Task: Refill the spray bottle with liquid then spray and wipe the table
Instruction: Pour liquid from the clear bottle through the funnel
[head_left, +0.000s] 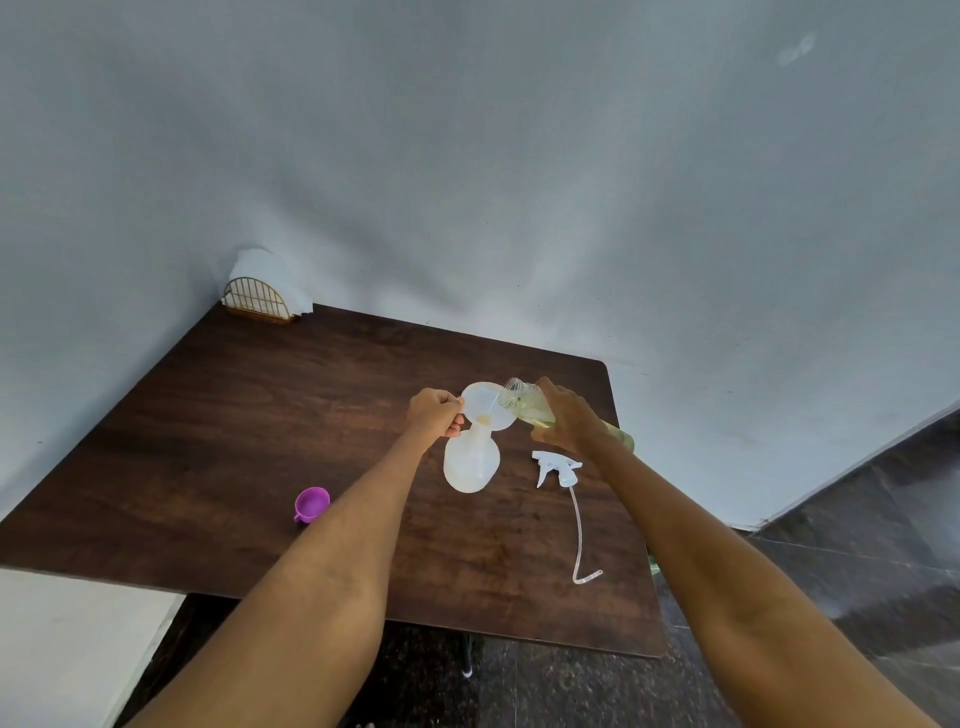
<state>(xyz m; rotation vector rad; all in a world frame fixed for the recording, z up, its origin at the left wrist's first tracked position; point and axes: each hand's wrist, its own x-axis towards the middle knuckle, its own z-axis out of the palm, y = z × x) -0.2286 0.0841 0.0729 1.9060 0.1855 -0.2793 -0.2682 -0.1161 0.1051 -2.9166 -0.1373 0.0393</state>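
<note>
Pale grey walls meet in a corner behind a dark wood-grain worktop (218, 415), and dark speckled floor tiles show below and to the right of it. On the worktop, right of its middle, stands the translucent white spray bottle (470, 462) with its top off and a white funnel (485, 405) seated in its neck. The left hand (434, 418) pinches the funnel's left rim between curled fingers and thumb, so that grip is clenched on the funnel. The right hand (563, 418) wraps round a clear refill bottle (527, 408) of pale yellow-green liquid, tipped with its open threaded mouth over the funnel's bowl; a little yellowish liquid sits at the funnel's throat. The white trigger sprayer head (557, 466) lies on the worktop just right of the spray bottle, its long dip tube (579, 530) trailing toward the near edge. A purple cap (311, 504) lies open side up, well apart to the left. In the far left corner stands a gold wire napkin holder (257, 300) holding white napkins.
</note>
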